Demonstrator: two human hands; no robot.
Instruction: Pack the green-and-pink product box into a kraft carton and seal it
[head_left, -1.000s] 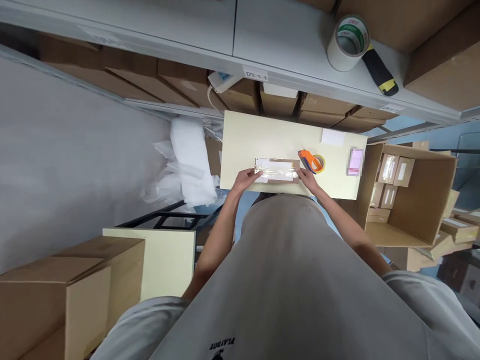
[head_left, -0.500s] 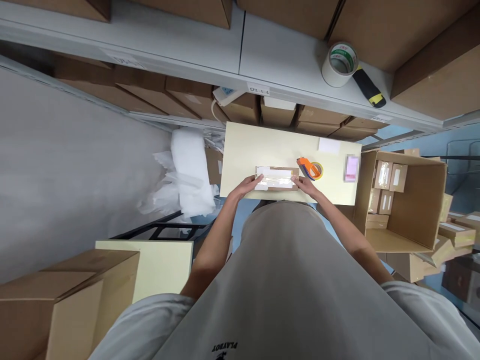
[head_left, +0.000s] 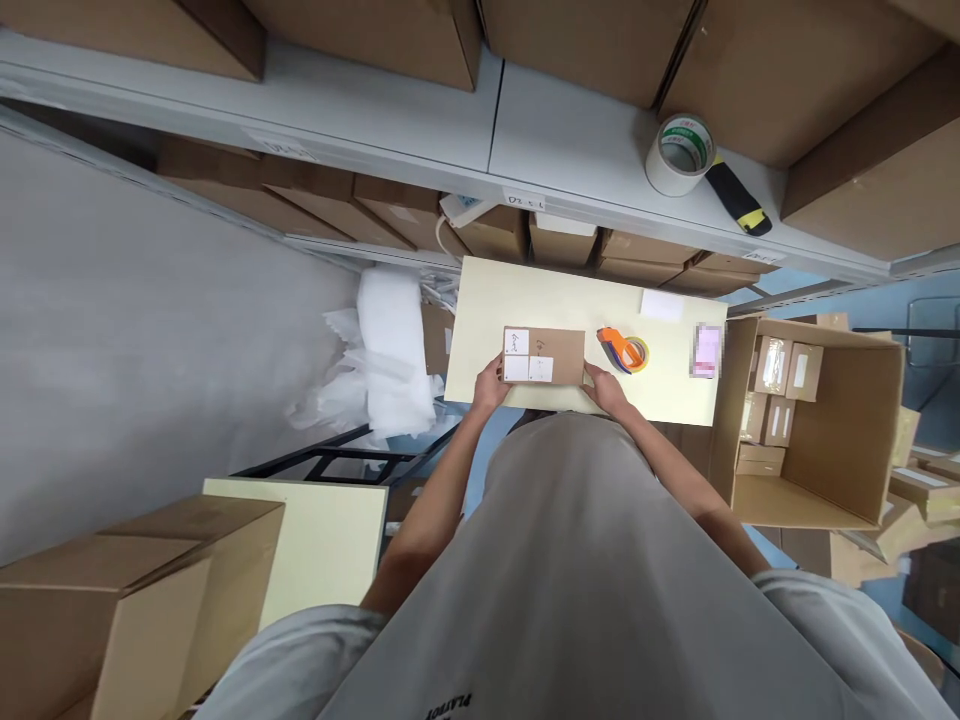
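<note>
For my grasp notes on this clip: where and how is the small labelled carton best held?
Probably by the two short ends of the carton, one hand from each side, where the left hand and right hand are. It is longer from left to right, so its ends face the hands, and this grip leaves the white labels on top uncovered.

Beyond a cream worktable (head_left: 682, 395) stands a grey metal shelving rack (head_left: 570, 130). Left of the worktable are a plain grey wall (head_left: 150, 340) and, closer to the viewer, a second cream tabletop (head_left: 330, 540). Right of the worktable, blue floor (head_left: 880, 600) shows.
</note>
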